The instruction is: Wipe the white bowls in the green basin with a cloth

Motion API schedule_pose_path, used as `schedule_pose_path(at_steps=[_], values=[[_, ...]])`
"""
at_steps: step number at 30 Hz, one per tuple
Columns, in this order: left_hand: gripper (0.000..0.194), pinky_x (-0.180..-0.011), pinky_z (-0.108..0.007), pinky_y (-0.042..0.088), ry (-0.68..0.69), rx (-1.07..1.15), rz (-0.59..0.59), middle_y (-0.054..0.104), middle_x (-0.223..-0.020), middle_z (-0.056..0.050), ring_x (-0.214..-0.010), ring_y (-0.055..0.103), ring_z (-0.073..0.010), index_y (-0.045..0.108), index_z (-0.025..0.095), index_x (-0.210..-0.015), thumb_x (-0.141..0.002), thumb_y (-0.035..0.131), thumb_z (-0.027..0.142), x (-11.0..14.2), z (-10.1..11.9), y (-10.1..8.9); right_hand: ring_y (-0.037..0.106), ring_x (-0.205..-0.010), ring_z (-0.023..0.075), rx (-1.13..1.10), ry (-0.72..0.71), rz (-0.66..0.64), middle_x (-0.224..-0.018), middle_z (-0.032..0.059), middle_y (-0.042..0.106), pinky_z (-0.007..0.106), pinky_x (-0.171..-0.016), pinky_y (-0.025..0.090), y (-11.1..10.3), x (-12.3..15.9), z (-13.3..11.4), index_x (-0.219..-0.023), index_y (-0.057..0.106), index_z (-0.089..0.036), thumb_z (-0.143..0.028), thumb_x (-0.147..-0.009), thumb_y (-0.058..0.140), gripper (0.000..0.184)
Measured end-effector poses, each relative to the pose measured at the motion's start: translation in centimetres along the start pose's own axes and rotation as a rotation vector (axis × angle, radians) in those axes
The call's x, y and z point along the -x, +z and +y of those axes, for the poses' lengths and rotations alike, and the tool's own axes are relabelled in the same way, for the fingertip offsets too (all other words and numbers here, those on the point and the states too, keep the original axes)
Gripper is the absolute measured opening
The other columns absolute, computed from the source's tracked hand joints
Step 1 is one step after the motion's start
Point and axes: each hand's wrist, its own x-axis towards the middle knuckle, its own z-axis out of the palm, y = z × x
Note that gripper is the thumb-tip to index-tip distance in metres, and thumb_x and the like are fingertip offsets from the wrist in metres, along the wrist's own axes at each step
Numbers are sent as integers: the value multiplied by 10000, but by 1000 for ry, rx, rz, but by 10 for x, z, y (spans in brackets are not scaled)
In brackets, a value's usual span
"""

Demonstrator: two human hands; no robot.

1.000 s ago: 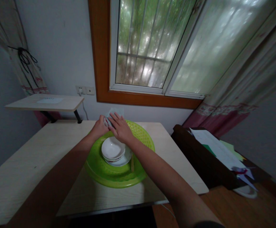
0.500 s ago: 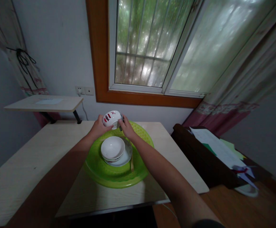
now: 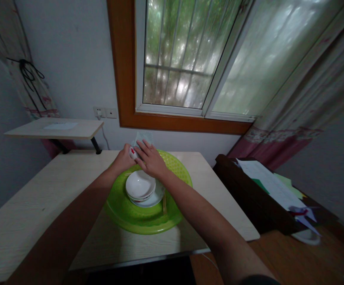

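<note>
My left hand [image 3: 123,160] is closed on a small white bowl [image 3: 133,153] with red markings, held above the far part of a green plastic basin [image 3: 146,229]. My right hand [image 3: 152,159] lies across the bowl with its fingers stretched out, pressing a pale checked cloth [image 3: 144,137] that sticks up beyond the fingertips. Much of the bowl is hidden behind this hand. Below, in the basin, stacked white bowls [image 3: 140,185] sit on a white plate [image 3: 159,196]. Chopsticks [image 3: 164,204] lie at the right of the stack.
The basin stands on a pale wooden table [image 3: 41,209]. A small raised shelf [image 3: 56,128] with a paper on it is at the back left. Behind are a wall socket [image 3: 105,113] and a window [image 3: 178,55]. Papers [image 3: 268,184] lie on dark furniture at the right.
My right hand has turned from gripping the bowl's right side to lying over it with fingers spread. The bowl has tilted, and the cloth now shows above the fingers.
</note>
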Motion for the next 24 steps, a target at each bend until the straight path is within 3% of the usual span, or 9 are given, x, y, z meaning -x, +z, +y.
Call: schedule_pose_path(at_steps=[6, 12, 17, 20, 24], values=[[495, -640, -305, 471, 42, 15, -20, 667, -866, -27, -750, 659, -210, 397, 253, -977, -671, 756, 402, 0, 1, 1, 222, -1607, 285, -3, 38, 20, -1695, 102, 356, 575, -1299, 208, 0, -3, -5, -1544, 516, -219, -409, -1076, 476, 507], [578, -736, -336, 531, 56, -9, 22, 710, -970, -68, -866, 702, -247, 469, 224, -1054, -654, 812, 461, 0, 1, 3, 359, -1551, 246, -311, 296, 201, -1660, 132, 410, 482, -1296, 272, 12, 0, 27, -1599, 434, -201, -558, -1083, 356, 632], [599, -745, -332, 541, -16, 17, 98, 705, -976, -59, -880, 701, -242, 460, 234, -1051, -638, 831, 460, -2, -3, 0, 436, -1505, 262, -505, 410, 219, -1616, 124, 479, 510, -1284, 291, 22, 6, 46, -1596, 444, -217, -703, -1038, 316, 751], [597, -757, -341, 537, -63, 34, 147, 692, -994, -56, -895, 695, -241, 440, 241, -1044, -655, 814, 496, -4, -4, -1, 388, -1537, 250, -487, 348, 199, -1658, 100, 424, 511, -1297, 261, 20, 6, 43, -1615, 412, -245, -662, -1057, 314, 704], [581, -752, -343, 527, -97, 78, 170, 677, -979, -48, -889, 684, -237, 426, 242, -1017, -656, 802, 500, -6, -2, -3, 238, -1603, 232, -299, 143, 119, -1724, 86, 293, 497, -1316, 224, 7, 3, 22, -1645, 350, -236, -464, -1094, 368, 596]])
